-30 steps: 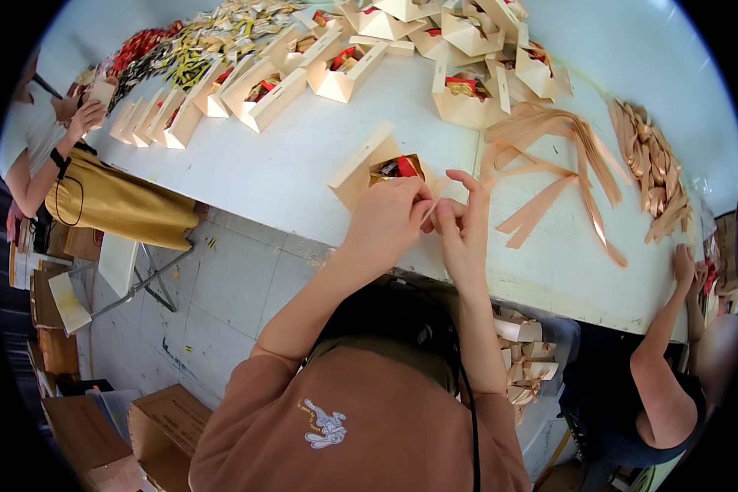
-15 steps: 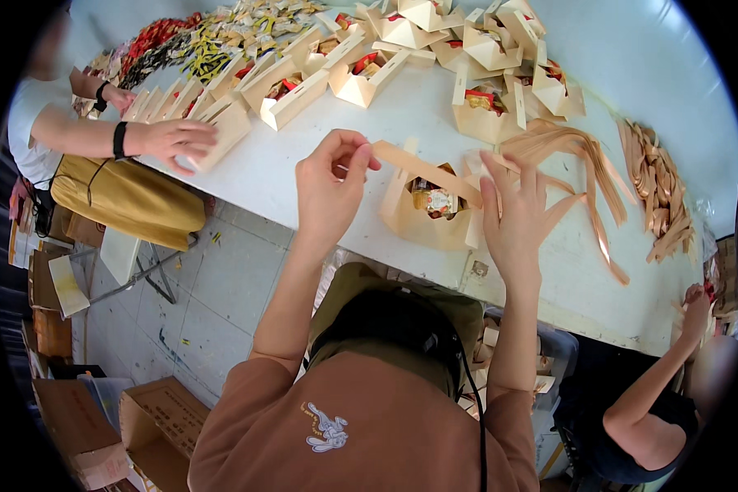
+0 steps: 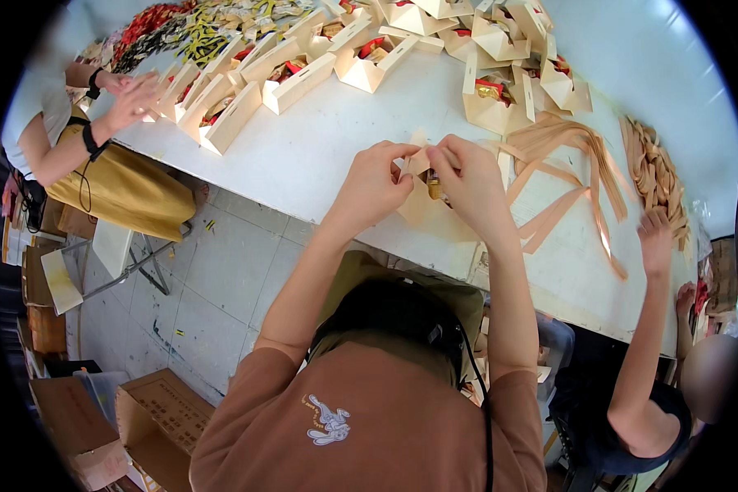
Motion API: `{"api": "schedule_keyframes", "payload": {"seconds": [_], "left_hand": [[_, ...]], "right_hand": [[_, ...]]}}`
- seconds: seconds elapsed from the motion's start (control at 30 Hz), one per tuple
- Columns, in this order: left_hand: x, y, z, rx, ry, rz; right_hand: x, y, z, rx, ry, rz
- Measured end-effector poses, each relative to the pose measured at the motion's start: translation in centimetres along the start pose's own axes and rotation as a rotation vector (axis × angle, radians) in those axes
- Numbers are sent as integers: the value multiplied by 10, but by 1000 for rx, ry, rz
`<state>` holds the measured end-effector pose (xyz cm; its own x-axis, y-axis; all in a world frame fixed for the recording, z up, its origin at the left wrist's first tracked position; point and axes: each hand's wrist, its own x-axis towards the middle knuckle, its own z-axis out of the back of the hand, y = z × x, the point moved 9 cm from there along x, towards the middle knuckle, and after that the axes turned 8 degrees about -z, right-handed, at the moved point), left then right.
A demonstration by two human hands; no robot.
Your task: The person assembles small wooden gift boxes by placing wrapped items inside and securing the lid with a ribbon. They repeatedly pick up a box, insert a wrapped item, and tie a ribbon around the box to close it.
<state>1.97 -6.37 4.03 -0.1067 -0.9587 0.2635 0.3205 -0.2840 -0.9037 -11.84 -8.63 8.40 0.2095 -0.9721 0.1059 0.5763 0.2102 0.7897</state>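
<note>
In front of me on the white table [image 3: 299, 176] stands a cream paper box [image 3: 416, 211] with wrapped items [image 3: 435, 187] inside, mostly covered by my hands. A short piece of tan ribbon [image 3: 419, 161] shows at the top of the box, between my fingertips. My left hand [image 3: 375, 187] is closed in a pinch at the ribbon's left side. Close beside it, my right hand [image 3: 472, 182] pinches the ribbon from the right, with its fingers curled over the box. How the ribbon runs through the box is hidden.
Several filled cream boxes [image 3: 295, 86] line the table's far side. Loose tan ribbons [image 3: 578, 148] lie right, beside a bundled pile [image 3: 654, 176]. One co-worker's hands [image 3: 127, 102] are at the left boxes; another's hand [image 3: 654, 238] reaches the bundle. Cardboard cartons [image 3: 160, 414] stand on the floor.
My hands have come together over the box, bringing the stretched ribbon's ends close. The left co-worker's hands have drawn back from a box; the right co-worker's arm has reached up to the ribbon bundle.
</note>
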Motion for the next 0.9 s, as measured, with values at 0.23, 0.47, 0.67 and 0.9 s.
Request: {"api": "schedule_keyframes", "payload": {"seconds": [0.23, 0.47, 0.67, 0.9], "left_hand": [[2, 5, 0, 67, -12, -28], [3, 0, 0, 81, -13, -42], [2, -2, 0, 77, -10, -56], [-4, 16, 5, -259, 4, 78]], "right_hand": [[0, -2, -8, -125, -59, 87], [-2, 4, -15, -186, -46, 117], [3, -2, -18, -135, -10, 18], [-2, 6, -22, -236, -76, 147]]}}
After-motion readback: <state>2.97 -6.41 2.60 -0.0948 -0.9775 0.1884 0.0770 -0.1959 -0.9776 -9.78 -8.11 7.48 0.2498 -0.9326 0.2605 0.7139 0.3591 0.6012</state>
